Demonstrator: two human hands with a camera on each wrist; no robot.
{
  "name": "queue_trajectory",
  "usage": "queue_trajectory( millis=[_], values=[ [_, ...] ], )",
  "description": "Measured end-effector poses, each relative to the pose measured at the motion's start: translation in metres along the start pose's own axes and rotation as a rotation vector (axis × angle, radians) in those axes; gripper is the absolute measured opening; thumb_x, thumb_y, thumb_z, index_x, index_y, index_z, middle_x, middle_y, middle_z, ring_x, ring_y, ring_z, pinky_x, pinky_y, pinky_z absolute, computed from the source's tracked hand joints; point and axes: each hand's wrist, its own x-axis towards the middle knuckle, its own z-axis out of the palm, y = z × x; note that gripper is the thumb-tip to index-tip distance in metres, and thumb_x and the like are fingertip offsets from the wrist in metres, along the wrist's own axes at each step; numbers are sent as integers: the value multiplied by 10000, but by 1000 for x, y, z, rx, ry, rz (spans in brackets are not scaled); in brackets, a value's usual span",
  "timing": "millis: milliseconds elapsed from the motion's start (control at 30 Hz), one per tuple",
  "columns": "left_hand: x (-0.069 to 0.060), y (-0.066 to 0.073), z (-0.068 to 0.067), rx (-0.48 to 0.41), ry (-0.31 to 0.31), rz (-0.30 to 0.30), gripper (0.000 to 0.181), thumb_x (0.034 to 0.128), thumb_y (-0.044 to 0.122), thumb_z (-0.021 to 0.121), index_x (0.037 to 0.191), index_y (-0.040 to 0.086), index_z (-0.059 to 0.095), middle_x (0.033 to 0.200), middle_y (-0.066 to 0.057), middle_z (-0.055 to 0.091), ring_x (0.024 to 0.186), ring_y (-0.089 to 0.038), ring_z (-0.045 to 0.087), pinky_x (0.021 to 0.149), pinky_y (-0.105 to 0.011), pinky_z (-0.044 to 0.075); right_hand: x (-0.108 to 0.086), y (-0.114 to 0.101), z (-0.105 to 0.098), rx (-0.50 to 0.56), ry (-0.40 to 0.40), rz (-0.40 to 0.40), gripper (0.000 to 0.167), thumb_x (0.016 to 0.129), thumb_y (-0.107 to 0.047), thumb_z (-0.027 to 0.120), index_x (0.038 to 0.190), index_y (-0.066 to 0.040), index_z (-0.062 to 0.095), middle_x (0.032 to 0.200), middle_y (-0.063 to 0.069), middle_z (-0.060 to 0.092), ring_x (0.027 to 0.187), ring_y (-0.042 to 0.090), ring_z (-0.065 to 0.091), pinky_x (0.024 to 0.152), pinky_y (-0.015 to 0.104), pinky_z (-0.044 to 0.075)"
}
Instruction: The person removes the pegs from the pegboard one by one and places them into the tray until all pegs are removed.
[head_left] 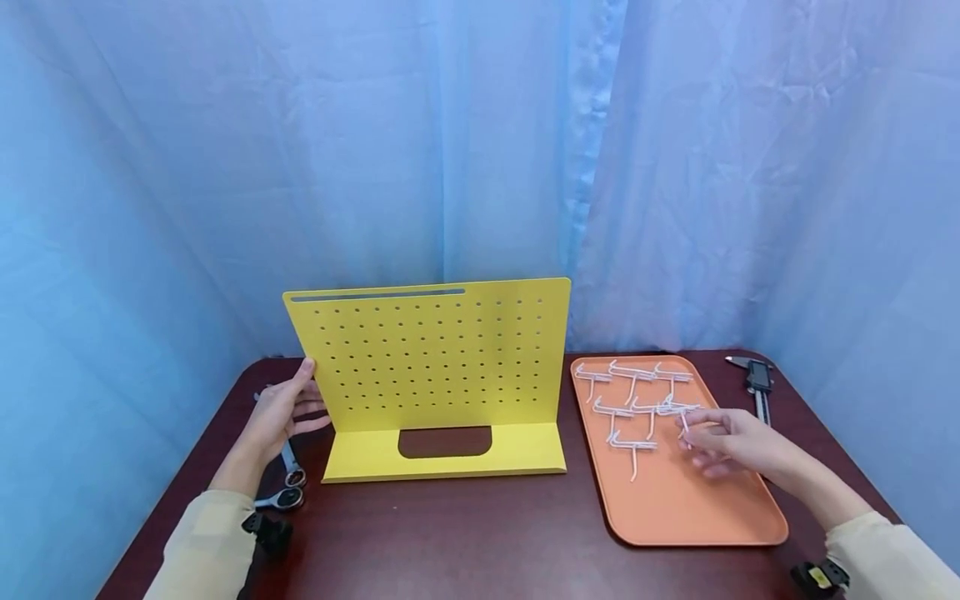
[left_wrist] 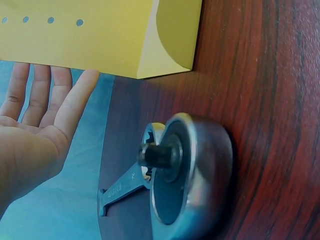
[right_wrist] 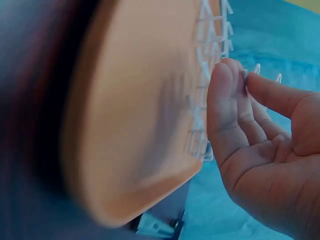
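A yellow pegboard [head_left: 427, 358] with rows of holes stands upright on its flat base. At its left edge is my left hand [head_left: 281, 412], which holds that edge with the thumb at the front and the fingers reaching behind. In the left wrist view, the fingers of the left hand [left_wrist: 45, 115] are nearly straight and some tips are hidden by the board. Over the orange tray [head_left: 675, 500], my right hand [head_left: 727, 442] pinches a white pegboard hook [head_left: 684, 427] between thumb and fingertips. Several more white hooks [head_left: 633, 446] lie beside it on the tray.
Left of the pegboard lie a wrench [left_wrist: 122, 187] and a ratchet [head_left: 285, 498], close under my left forearm. A digital caliper [head_left: 759, 383] lies beyond the tray's right edge. Blue curtains [head_left: 450, 150] hang behind the dark wooden table [head_left: 450, 542].
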Motion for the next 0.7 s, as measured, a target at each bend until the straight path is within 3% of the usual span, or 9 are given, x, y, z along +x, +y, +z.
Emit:
queue_trajectory(
  millis=[400, 700],
  values=[
    [0, 1, 1, 6, 11, -8, 716, 940, 666, 565, 1181, -6, 626, 1030, -56, 702, 932, -186, 718, 822, -413, 609, -7, 22, -1, -52, -83, 97, 277, 1022, -199, 634, 1168, 32, 586, 919, 66, 700, 780, 198, 675, 664, 380, 625],
    [-1, 2, 1, 12, 13, -9, 726, 932, 676, 568, 1189, 0, 628, 1038, -62, 702, 937, -191, 719, 821, -408, 609, -6, 23, -1, 13, -106, 111, 294, 1034, -181, 607, 1195, 61, 561, 983, 79, 707, 836, 203, 688, 734, 380, 627]
  ],
)
